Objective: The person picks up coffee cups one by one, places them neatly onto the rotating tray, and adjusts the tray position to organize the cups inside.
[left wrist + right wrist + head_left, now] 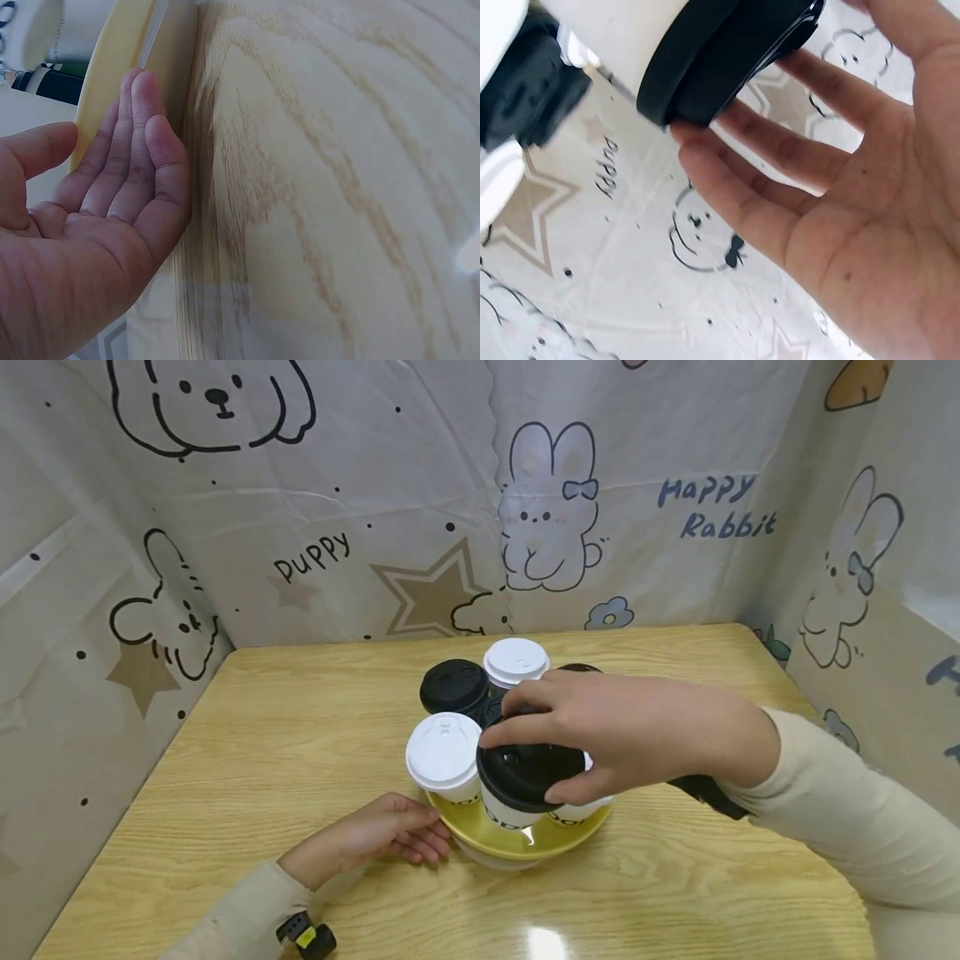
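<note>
Several lidded paper coffee cups stand close together on a round yellow tray (495, 839) with a pale underside. My right hand (637, 727) reaches over the front cup with the black lid (517, 777), thumb and fingers gripping the lid's edge from opposite sides. In the right wrist view the fingertips are right at the black rim (675, 97), the palm apart from it. My left hand (397, 831) is at the tray's left front edge. In the left wrist view its fingers (139, 142) lie loosely extended along the tray's outer side, the thumb near the yellow rim (105, 67).
A white-lidded cup (445, 752) stands at the tray's left, a black-lidded cup (454, 687) behind it and another white-lidded cup (516, 660) at the back. Printed cloth walls (420, 485) enclose the wooden table (315, 718) at the back and sides.
</note>
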`<state>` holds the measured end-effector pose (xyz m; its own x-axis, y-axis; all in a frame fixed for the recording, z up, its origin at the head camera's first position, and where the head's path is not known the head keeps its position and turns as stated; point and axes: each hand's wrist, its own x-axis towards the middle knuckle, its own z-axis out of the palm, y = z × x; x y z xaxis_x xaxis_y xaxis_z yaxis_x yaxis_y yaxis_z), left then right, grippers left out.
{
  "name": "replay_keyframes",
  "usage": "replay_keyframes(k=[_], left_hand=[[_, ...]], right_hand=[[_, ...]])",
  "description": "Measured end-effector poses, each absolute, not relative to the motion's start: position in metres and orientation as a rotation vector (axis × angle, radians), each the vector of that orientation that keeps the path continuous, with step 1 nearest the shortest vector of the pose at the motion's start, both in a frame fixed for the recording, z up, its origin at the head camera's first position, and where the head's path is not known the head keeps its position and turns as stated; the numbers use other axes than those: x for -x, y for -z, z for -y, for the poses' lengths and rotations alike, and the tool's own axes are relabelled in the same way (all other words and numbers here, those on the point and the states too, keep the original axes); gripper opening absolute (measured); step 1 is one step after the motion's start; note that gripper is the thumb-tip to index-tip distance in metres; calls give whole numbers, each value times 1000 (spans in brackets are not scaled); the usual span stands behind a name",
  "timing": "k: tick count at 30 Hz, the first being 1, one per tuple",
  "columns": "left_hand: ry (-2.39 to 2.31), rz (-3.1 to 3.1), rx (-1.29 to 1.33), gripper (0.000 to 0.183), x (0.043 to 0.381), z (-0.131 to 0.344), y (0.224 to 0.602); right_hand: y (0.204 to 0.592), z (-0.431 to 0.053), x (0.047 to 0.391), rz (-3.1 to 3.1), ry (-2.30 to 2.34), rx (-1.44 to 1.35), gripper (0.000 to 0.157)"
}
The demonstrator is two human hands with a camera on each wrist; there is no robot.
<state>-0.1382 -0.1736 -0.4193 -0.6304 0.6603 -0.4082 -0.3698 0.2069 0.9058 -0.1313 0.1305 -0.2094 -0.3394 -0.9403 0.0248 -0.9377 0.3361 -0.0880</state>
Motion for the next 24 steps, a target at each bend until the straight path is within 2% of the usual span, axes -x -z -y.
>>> replay_keyframes(k=[10,24], left_hand=[[-1566,-1638,-269,41,138,174,419],[-1550,-1618,-276,41,139,175,418]], right_hand=[[250,-118,127,-2558,-4,1742,61],[273,-108,127,-2581,-115,1657,63]])
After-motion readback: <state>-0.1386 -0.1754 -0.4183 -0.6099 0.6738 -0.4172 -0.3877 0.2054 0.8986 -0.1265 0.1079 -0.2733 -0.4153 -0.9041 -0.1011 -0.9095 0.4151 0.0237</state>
